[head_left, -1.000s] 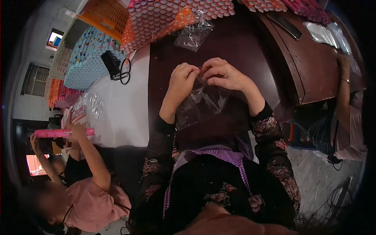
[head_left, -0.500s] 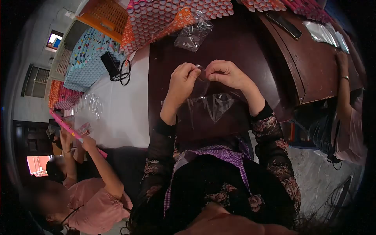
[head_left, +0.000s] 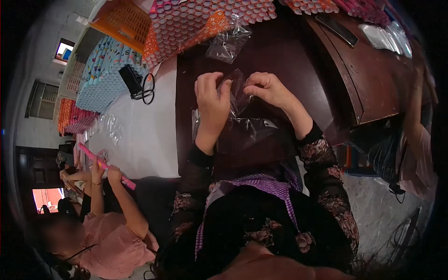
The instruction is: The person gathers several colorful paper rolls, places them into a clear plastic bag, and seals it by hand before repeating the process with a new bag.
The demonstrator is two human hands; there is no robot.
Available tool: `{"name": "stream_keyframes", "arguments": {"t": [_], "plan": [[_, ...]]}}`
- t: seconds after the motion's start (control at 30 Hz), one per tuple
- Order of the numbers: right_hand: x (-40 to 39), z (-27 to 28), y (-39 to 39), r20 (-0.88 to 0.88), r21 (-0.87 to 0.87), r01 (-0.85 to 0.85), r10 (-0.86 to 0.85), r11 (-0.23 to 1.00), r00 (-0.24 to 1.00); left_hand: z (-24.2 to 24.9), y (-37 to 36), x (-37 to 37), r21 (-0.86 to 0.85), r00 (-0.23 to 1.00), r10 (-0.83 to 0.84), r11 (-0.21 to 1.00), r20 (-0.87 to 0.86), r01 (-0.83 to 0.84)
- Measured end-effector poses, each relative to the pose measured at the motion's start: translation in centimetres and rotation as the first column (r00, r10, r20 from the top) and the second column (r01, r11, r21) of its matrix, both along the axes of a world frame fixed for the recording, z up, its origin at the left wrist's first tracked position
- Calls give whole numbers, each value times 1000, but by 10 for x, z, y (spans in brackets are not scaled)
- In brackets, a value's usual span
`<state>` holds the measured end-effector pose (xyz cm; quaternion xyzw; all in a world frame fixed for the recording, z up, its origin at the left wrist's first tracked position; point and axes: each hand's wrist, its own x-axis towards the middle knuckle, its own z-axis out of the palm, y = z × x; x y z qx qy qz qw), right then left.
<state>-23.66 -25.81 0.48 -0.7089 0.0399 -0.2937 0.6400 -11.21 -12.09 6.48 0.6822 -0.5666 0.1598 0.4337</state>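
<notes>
A clear plastic bag (head_left: 238, 95) is stretched between my two hands above the dark table. My left hand (head_left: 212, 100) has its fingers raised and curled, with the thumb against the bag's left edge. On the other side, my right hand (head_left: 273, 89) pinches the bag's edge between thumb and fingers. More clear plastic (head_left: 252, 130) lies flat on the table just below the hands, close to my body. Beyond my hands another crumpled clear bag (head_left: 228, 44) rests near the stacked rolls.
Stacked orange and pink patterned rolls (head_left: 186, 28) line the table's far side. Blue rolls (head_left: 100, 79), an orange basket (head_left: 123, 23) and a black strapped object (head_left: 131, 81) are left. A phone (head_left: 337, 30) lies right. A co-worker at left holds a pink roll (head_left: 107, 167); another person's arm is at right.
My left hand has turned more upright, its fingers lifting, and the bag is spread wider between my hands. The co-worker at left has lowered the pink roll. The right-hand person's arm has shifted.
</notes>
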Motion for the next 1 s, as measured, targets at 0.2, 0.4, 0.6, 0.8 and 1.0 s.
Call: {"name": "stream_keyframes", "arguments": {"t": [0.2,0.4,0.6,0.8,1.0], "plan": [[7,-4,3,61,-144,122,-114,982,992,-28,3,3,163,781,-80,960,-619,228],[13,-11,11,239,-480,339,-252,809,938,-26,-4,-5,59,284,-50,929,-958,365],[13,-11,11,-18,-208,173,-181,963,983,-37,-5,-5,-59,519,-189,965,-834,256],[11,-13,8,202,-446,491,-450,748,870,-42,-4,-16,-102,888,-139,989,-438,104],[10,-7,15,9,-203,501,-510,841,860,-47,9,-51,-31,810,-279,951,-516,308]]}}
